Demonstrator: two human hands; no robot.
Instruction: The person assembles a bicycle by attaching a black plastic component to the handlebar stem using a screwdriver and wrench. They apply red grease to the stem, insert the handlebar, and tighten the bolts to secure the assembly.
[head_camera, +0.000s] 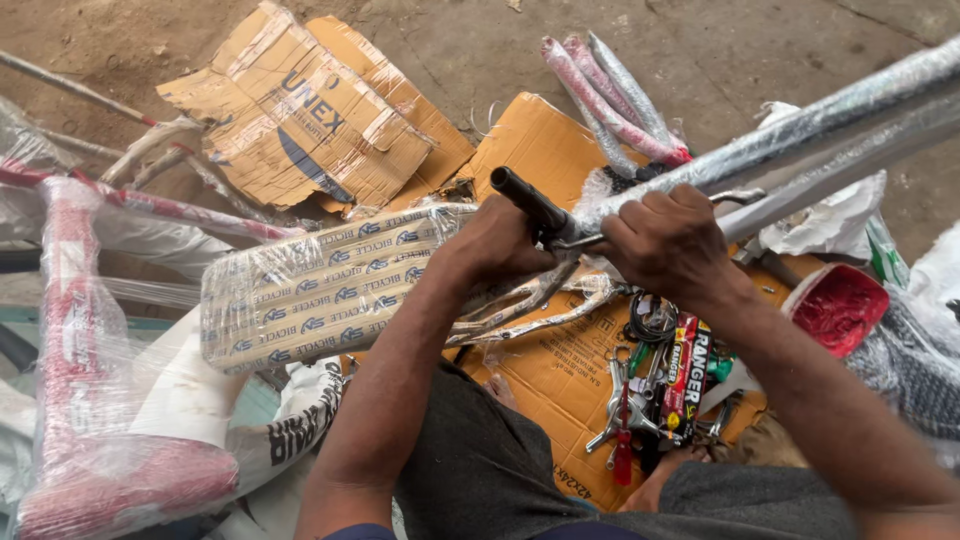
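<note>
My left hand (497, 243) grips the base of a black tube end (527, 197) that sticks out toward the upper left. My right hand (668, 243) is closed around the same bicycle frame where its plastic-wrapped tubes (800, 135) run off to the upper right. A thin metal part shows between the two hands. Below the hands lie wrapped chrome curved pieces (545, 305) on flattened cardboard (545, 145).
A plastic-wrapped bundle in printed paper (320, 285) lies left of the hands. Loose tools, a wrench and small packets (660, 385) sit on the cardboard by my knees. A red wrapped frame part (75, 330) is at left, a red saddle-like piece (838, 308) at right, and torn cartons (300, 115) behind.
</note>
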